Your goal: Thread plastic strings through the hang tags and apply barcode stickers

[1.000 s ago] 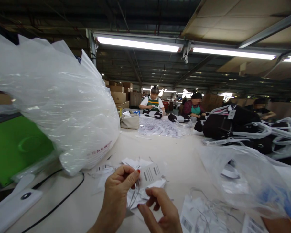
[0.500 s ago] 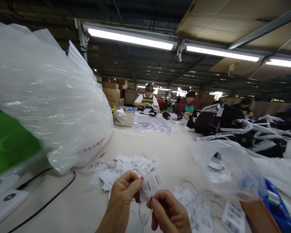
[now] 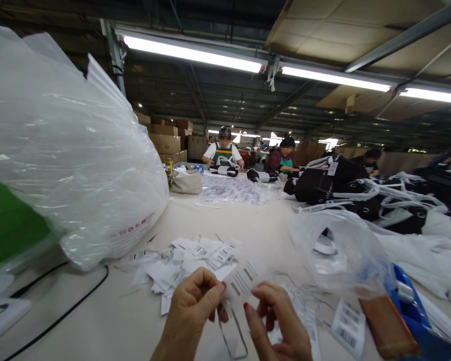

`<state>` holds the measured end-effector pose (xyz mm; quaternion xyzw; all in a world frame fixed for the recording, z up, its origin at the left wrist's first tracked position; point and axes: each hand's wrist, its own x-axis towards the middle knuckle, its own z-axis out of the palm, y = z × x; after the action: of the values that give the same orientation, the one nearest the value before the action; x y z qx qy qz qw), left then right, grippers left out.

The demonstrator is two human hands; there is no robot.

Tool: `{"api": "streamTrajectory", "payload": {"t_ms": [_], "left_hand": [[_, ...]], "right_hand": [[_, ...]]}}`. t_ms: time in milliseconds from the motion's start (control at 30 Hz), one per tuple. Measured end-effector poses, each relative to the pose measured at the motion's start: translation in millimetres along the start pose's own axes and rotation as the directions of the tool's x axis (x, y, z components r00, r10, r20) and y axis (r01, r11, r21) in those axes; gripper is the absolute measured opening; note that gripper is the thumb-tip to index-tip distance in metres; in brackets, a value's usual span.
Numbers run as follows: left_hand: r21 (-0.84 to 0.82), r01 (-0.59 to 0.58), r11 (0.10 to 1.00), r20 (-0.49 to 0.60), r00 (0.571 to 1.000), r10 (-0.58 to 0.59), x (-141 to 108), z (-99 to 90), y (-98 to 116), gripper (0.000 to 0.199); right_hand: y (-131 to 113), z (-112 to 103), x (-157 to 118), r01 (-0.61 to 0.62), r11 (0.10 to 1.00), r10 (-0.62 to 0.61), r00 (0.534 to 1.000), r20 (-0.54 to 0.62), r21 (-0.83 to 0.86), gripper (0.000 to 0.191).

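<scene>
My left hand (image 3: pixel 195 311) pinches the lower left corner of a white printed paper tag (image 3: pixel 242 282) between thumb and index finger. A thin loop of string (image 3: pixel 236 332) hangs below the tag. Close to the tag's lower right, my right hand (image 3: pixel 280 318) has its thumb and index finger apart with nothing seen between them. Behind my left hand lies a loose pile of white printed tags (image 3: pixel 169 273). More tags with strings (image 3: pixel 304 306) lie behind and right of my right hand, partly hidden by it.
A big plastic bag (image 3: pixel 108 150) bulges at left, above a black cable (image 3: pixel 71 311). To the right are a clear bag (image 3: pixel 338 250), a barcode label sheet (image 3: pixel 349 326), a blue bin (image 3: pixel 409 301) and black bags with white straps (image 3: pixel 346 183). Two people work across the table.
My right thumb and index finger have come apart and moved right, off the string. The left hand still pinches the tag. The view has shifted slightly.
</scene>
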<state>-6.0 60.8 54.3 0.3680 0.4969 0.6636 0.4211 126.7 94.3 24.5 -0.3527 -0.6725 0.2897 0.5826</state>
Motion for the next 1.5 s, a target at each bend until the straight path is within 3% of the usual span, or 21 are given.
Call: {"api": "streamTrajectory", "payload": {"t_ms": [67, 100, 200, 267, 333, 400, 433, 467, 533, 600, 633, 700, 767, 800, 900, 1000, 1267, 1400, 1500], "left_hand": [[0.048, -0.012, 0.999, 0.055, 0.998, 0.010, -2.5, 1.3, 4.2, 0.023], [0.074, -0.020, 0.997, 0.081, 0.997, 0.014, -4.0, 1.6, 6.0, 0.022], [0.209, -0.069, 0.975, 0.157, 0.987, 0.036, -7.3, -0.6, 7.5, 0.018], [0.369, -0.203, 0.907, 0.233, 0.965, 0.122, -7.1, -4.3, 5.2, 0.015], [0.500, -0.463, 0.732, 0.370, 0.878, 0.304, -5.0, -8.5, 2.6, 0.014], [0.530, -0.699, 0.481, 0.515, 0.716, 0.472, -2.7, -11.9, 2.2, 0.014], [0.529, -0.761, 0.375, 0.567, 0.646, 0.511, -1.9, -13.2, 2.9, 0.014], [0.529, -0.792, 0.304, 0.600, 0.603, 0.526, -1.7, -14.3, 4.1, 0.015], [0.540, -0.804, 0.251, 0.627, 0.583, 0.517, -2.5, -16.4, 6.9, 0.018], [0.538, -0.790, 0.293, 0.610, 0.605, 0.512, -4.4, -18.6, 8.4, 0.019], [0.533, -0.765, 0.361, 0.580, 0.641, 0.502, -5.4, -19.6, 8.6, 0.018], [0.519, -0.624, 0.584, 0.481, 0.778, 0.404, -7.0, -20.9, 8.6, 0.013], [0.432, -0.349, 0.832, 0.359, 0.912, 0.197, -7.4, -20.5, 9.6, 0.006], [0.357, -0.194, 0.914, 0.308, 0.948, 0.081, -7.1, -19.6, 10.8, 0.007], [0.173, 0.129, 0.976, 0.254, 0.952, -0.171, -4.7, -14.7, 15.8, 0.018], [0.172, 0.211, 0.962, 0.253, 0.934, -0.250, -2.2, -8.4, 19.4, 0.021], [0.276, 0.117, 0.954, 0.182, 0.968, -0.172, 1.2, 1.4, 24.2, 0.018], [0.249, 0.017, 0.968, 0.157, 0.986, -0.057, 5.2, 2.6, 34.8, 0.018], [0.182, -0.032, 0.983, 0.124, 0.992, 0.010, 8.5, 4.9, 42.5, 0.017]], "right_hand": [[-0.7, -9.0, 9.6, 0.296, 0.941, -0.299, 0.954, 0.009, -0.164, 0.021], [-1.8, -13.8, 15.3, 0.392, 0.893, -0.389, 0.919, 0.058, -0.221, 0.026], [-8.5, -27.7, 32.2, 0.557, 0.743, -0.511, 0.830, 0.224, -0.371, 0.039], [-15.3, -34.8, 41.0, 0.630, 0.638, -0.564, 0.774, 0.288, -0.443, 0.043], [-22.8, -38.9, 47.2, 0.702, 0.547, -0.608, 0.707, 0.360, -0.456, 0.047], [-28.8, -39.4, 50.2, 0.757, 0.510, -0.608, 0.653, 0.451, -0.407, 0.046], [-30.6, -38.6, 50.5, 0.770, 0.515, -0.601, 0.638, 0.481, -0.378, 0.041], [-31.2, -37.2, 50.0, 0.771, 0.532, -0.596, 0.634, 0.493, -0.349, 0.033], [-28.8, -34.0, 46.9, 0.751, 0.577, -0.599, 0.656, 0.459, -0.320, 0.018], [-22.4, -32.2, 42.0, 0.751, 0.569, -0.637, 0.660, 0.397, -0.336, 0.017], [-18.4, -32.3, 39.4, 0.758, 0.547, -0.661, 0.652, 0.372, -0.356, 0.018], [-10.7, -34.4, 34.8, 0.773, 0.491, -0.711, 0.622, 0.329, -0.401, 0.017], [-4.4, -37.8, 31.7, 0.791, 0.432, -0.743, 0.585, 0.325, -0.434, 0.014], [-2.1, -39.5, 30.6, 0.798, 0.405, -0.749, 0.570, 0.337, -0.447, 0.013], [2.5, -42.5, 29.0, 0.810, 0.355, -0.744, 0.547, 0.383, -0.468, 0.013], [5.0, -42.7, 27.8, 0.805, 0.355, -0.741, 0.553, 0.382, -0.476, 0.013], [8.6, -43.5, 16.5, 0.784, 0.358, -0.757, 0.562, 0.335, -0.506, 0.018], [12.7, -40.1, 13.1, 0.727, 0.379, -0.754, 0.601, 0.265, -0.572, 0.019], [16.8, -37.7, 9.7, 0.724, 0.343, -0.730, 0.606, 0.315, -0.598, 0.017]]}}
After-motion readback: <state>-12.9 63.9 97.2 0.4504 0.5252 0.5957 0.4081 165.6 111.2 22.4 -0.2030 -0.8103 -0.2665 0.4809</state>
